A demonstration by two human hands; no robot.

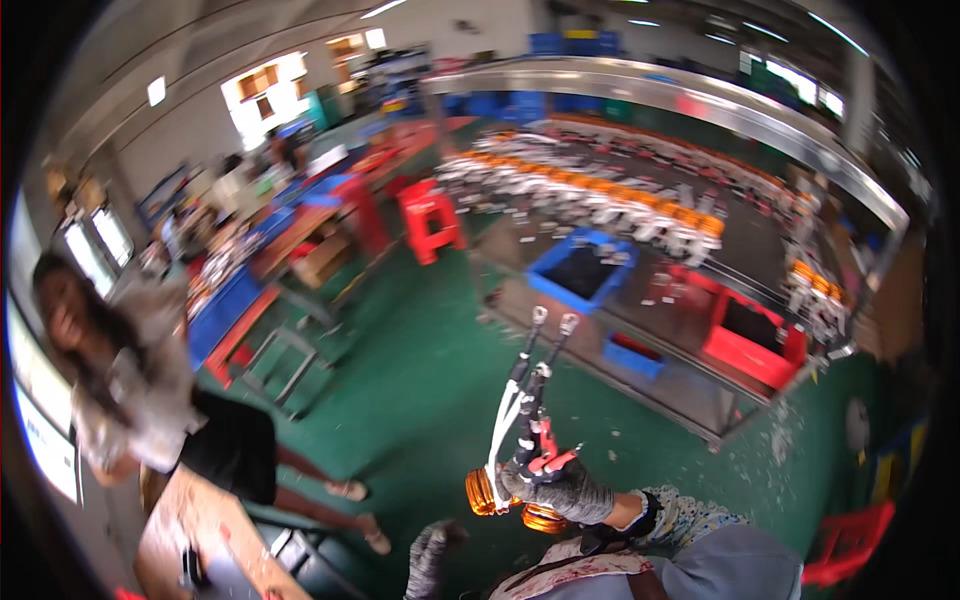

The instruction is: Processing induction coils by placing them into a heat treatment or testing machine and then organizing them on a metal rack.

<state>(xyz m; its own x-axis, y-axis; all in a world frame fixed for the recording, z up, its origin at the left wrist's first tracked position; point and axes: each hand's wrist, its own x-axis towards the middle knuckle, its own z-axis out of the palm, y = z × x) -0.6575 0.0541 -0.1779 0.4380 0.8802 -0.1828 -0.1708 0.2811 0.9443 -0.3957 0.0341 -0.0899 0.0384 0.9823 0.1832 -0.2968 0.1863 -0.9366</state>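
My right hand (570, 492), in a grey knit glove, is closed around a bundle of copper coils with wire leads. Orange-gold windings (482, 492) hang below and beside the fingers. Black and white leads (512, 410) rise from the grip and end in metal ring terminals (568, 324); short red-sleeved leads (547, 455) stick out by the fingers. My left hand (435, 550), also in a grey glove, hangs low, apart from the coils. Its fingers are blurred, and nothing shows in it.
A metal rack (720, 420) ahead carries rows of similar coils (600, 185), blue bins (580, 265) and a red bin (750, 340). A red stool (430, 220) stands at its left. A person (150, 370) is at the left by a wooden table (200, 510). Loaded worktables lie beyond.
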